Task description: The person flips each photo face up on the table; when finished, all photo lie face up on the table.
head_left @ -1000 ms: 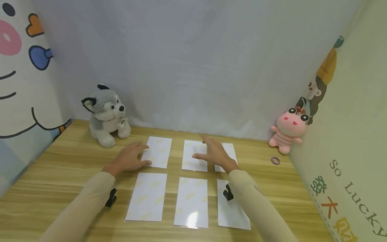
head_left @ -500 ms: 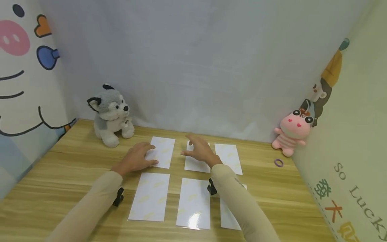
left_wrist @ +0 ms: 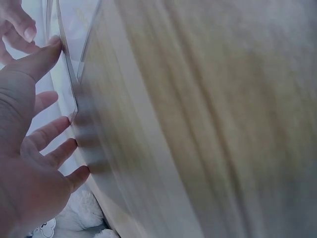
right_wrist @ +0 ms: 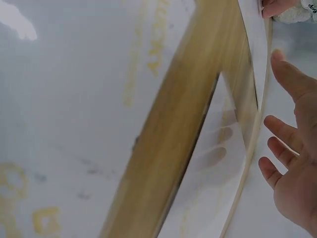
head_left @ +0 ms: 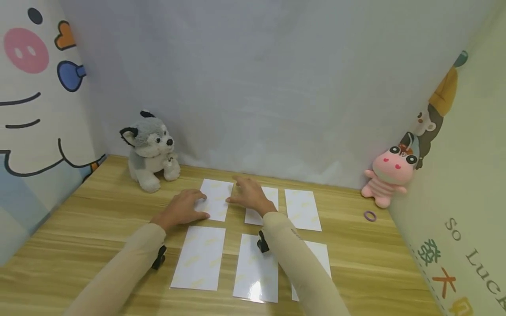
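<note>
White cards with faint yellow print lie flat in two rows of three. My left hand (head_left: 182, 208) is at the left edge of the back-left card (head_left: 217, 199), thumb and fingers spread. In the left wrist view, the thumb and fingertips of the left hand (left_wrist: 34, 134) come right up to that card's edge. My right hand (head_left: 250, 195) hovers over the back-middle card (head_left: 272, 195), fingers spread, fingertips near the back-left card's right edge. In the right wrist view, the right hand (right_wrist: 297, 134) holds nothing, and its fingers reflect in the glossy back-middle card (right_wrist: 208, 168).
The back-right card (head_left: 302, 210), front-left card (head_left: 199, 259), front-middle card (head_left: 253, 267) and partly covered front-right card (head_left: 321, 254) share the wooden table (head_left: 356, 263). A plush husky (head_left: 150, 151), a pink plush toy (head_left: 389, 175) and a purple ring (head_left: 370, 216) stand or lie farther out.
My right hand has moved left, from between the back-middle and back-right cards toward the back-left card. The left hand stays beside the back-left card. The whole view has shifted slightly.
</note>
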Demonstrator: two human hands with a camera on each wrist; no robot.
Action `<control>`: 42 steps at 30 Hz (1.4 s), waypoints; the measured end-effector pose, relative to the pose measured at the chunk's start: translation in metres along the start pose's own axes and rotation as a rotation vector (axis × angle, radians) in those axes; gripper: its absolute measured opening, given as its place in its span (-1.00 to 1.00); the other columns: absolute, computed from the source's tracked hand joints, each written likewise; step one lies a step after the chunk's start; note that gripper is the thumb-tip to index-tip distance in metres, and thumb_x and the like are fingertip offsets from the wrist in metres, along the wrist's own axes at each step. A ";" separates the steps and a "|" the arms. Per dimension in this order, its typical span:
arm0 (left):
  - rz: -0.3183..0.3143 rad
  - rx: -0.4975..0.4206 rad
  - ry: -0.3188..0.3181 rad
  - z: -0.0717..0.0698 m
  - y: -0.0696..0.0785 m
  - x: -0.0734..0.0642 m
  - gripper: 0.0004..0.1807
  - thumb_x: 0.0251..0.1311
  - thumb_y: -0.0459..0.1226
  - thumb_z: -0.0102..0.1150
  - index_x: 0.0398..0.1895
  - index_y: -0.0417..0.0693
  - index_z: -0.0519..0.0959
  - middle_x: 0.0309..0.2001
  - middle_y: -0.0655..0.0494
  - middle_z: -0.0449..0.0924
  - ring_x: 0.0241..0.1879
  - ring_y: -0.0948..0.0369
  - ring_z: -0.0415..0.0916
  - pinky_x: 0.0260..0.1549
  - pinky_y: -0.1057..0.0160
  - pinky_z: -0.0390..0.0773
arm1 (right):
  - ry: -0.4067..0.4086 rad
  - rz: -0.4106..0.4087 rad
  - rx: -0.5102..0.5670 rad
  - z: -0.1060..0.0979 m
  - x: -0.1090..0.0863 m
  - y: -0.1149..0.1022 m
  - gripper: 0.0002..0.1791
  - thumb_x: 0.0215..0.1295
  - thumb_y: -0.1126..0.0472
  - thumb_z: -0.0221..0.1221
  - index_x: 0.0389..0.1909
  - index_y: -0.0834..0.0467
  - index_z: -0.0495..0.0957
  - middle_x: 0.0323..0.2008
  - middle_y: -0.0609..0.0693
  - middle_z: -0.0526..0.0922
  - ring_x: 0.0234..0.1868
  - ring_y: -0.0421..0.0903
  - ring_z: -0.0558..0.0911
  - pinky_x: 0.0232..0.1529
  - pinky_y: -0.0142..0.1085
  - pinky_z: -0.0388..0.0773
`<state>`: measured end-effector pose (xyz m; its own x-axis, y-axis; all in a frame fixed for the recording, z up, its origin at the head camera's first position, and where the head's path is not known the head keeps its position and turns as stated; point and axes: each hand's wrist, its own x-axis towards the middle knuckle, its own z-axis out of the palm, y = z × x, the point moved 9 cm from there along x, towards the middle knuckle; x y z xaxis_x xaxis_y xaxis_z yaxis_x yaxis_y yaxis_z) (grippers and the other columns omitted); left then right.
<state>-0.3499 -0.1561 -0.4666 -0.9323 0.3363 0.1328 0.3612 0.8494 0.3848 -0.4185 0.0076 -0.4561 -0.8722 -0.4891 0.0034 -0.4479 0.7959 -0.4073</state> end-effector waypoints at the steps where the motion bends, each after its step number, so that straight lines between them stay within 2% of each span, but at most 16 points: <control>1: -0.003 0.003 -0.002 -0.001 0.000 0.000 -0.35 0.10 0.02 0.42 0.13 -0.24 0.59 0.24 -0.35 0.48 0.26 -0.31 0.39 0.18 -0.35 0.39 | -0.002 0.007 0.002 0.001 0.001 -0.001 -0.08 0.17 -0.16 0.38 0.48 0.07 0.25 0.22 0.07 0.61 0.35 0.11 0.46 0.40 0.01 0.33; 8: -0.030 0.015 -0.048 0.000 0.003 0.001 -0.43 0.11 0.02 0.41 0.04 -0.23 0.64 0.25 -0.36 0.46 0.28 -0.34 0.36 0.20 -0.38 0.35 | -0.029 0.062 0.010 0.012 0.009 -0.003 0.03 0.13 -0.24 0.37 0.54 0.04 0.15 0.43 0.13 0.39 0.47 0.19 0.31 0.47 0.09 0.21; 16: -0.050 0.008 -0.058 0.002 0.003 0.002 -0.43 0.12 0.01 0.41 0.05 -0.21 0.63 0.28 -0.35 0.45 0.30 -0.33 0.33 0.21 -0.40 0.32 | -0.030 0.095 0.023 0.018 0.013 -0.005 0.00 0.17 -0.26 0.33 0.55 -0.01 0.13 0.46 0.11 0.35 0.48 0.19 0.28 0.47 0.10 0.17; 21: -0.060 0.007 -0.061 0.002 0.002 0.002 -0.43 0.10 0.01 0.42 0.04 -0.21 0.64 0.27 -0.34 0.45 0.30 -0.33 0.34 0.21 -0.39 0.33 | -0.005 0.086 0.061 0.016 0.016 -0.008 -0.02 0.16 -0.23 0.36 0.52 0.05 0.18 0.45 0.10 0.37 0.47 0.15 0.33 0.46 0.05 0.24; 24: -0.062 0.016 -0.052 0.001 0.000 0.002 -0.44 0.09 0.01 0.43 0.03 -0.21 0.65 0.26 -0.33 0.46 0.29 -0.31 0.35 0.20 -0.38 0.35 | 0.035 0.069 0.163 0.011 0.018 -0.011 -0.03 0.16 -0.16 0.39 0.51 0.11 0.19 0.45 0.12 0.35 0.42 0.14 0.39 0.42 -0.02 0.33; 28: -0.063 0.010 -0.041 0.000 -0.001 0.003 -0.45 0.08 0.01 0.44 0.01 -0.20 0.66 0.25 -0.31 0.48 0.28 -0.30 0.37 0.19 -0.37 0.36 | 0.113 0.073 0.412 0.001 0.020 -0.013 -0.01 0.19 -0.01 0.41 0.54 0.13 0.10 0.42 0.25 0.35 0.32 0.21 0.49 0.31 0.03 0.46; 30: -0.055 0.001 -0.035 0.000 -0.001 0.004 -0.46 0.08 0.00 0.45 0.00 -0.20 0.66 0.24 -0.30 0.50 0.28 -0.28 0.38 0.20 -0.36 0.36 | 0.151 0.085 0.507 -0.003 0.021 -0.012 -0.01 0.22 0.07 0.40 0.55 0.12 0.05 0.37 0.31 0.39 0.28 0.26 0.51 0.26 0.06 0.49; 33: -0.037 -0.007 -0.023 0.000 0.000 0.004 -0.46 0.06 -0.01 0.46 -0.02 -0.20 0.65 0.22 -0.28 0.52 0.27 -0.28 0.39 0.22 -0.34 0.36 | 0.182 0.100 0.549 -0.004 0.022 -0.011 -0.11 0.28 0.15 0.34 0.53 0.17 0.10 0.21 0.33 0.54 0.14 0.19 0.61 0.14 -0.05 0.59; 35: -0.035 -0.015 -0.019 0.000 0.000 0.003 -0.46 0.06 -0.02 0.47 -0.02 -0.21 0.65 0.22 -0.28 0.53 0.27 -0.27 0.39 0.23 -0.32 0.36 | 0.178 0.106 0.581 -0.001 0.023 -0.011 -0.23 0.33 0.24 0.28 0.49 0.23 0.18 -0.11 0.25 0.66 -0.14 0.06 0.67 -0.13 -0.20 0.65; 38: -0.041 -0.029 -0.023 0.000 0.000 0.002 -0.46 0.05 -0.03 0.47 -0.01 -0.21 0.64 0.23 -0.30 0.51 0.27 -0.29 0.38 0.23 -0.33 0.35 | 0.166 0.126 0.625 0.005 0.021 -0.009 -0.39 0.38 0.33 0.19 0.42 0.25 0.30 -0.53 0.05 0.53 -0.51 -0.12 0.52 -0.49 -0.38 0.48; 40: -0.046 -0.036 -0.028 0.000 -0.001 0.001 -0.46 0.06 -0.03 0.47 0.00 -0.21 0.64 0.25 -0.31 0.50 0.28 -0.30 0.38 0.23 -0.33 0.34 | 0.170 0.142 0.669 0.008 0.019 -0.007 -0.43 0.38 0.37 0.16 0.40 0.24 0.33 -0.62 -0.02 0.47 -0.60 -0.17 0.45 -0.56 -0.42 0.40; 42: -0.047 -0.034 -0.031 0.000 -0.001 0.001 -0.46 0.06 -0.04 0.47 0.00 -0.21 0.63 0.25 -0.31 0.49 0.28 -0.29 0.38 0.23 -0.33 0.35 | 0.184 0.157 0.702 0.008 0.018 -0.006 -0.45 0.37 0.39 0.16 0.37 0.23 0.36 -0.57 0.03 0.58 -0.59 -0.16 0.51 -0.55 -0.43 0.45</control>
<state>-0.3509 -0.1570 -0.4672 -0.9471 0.3093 0.0860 0.3159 0.8504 0.4207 -0.4296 -0.0085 -0.4612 -0.9621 -0.2717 0.0247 -0.1378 0.4059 -0.9034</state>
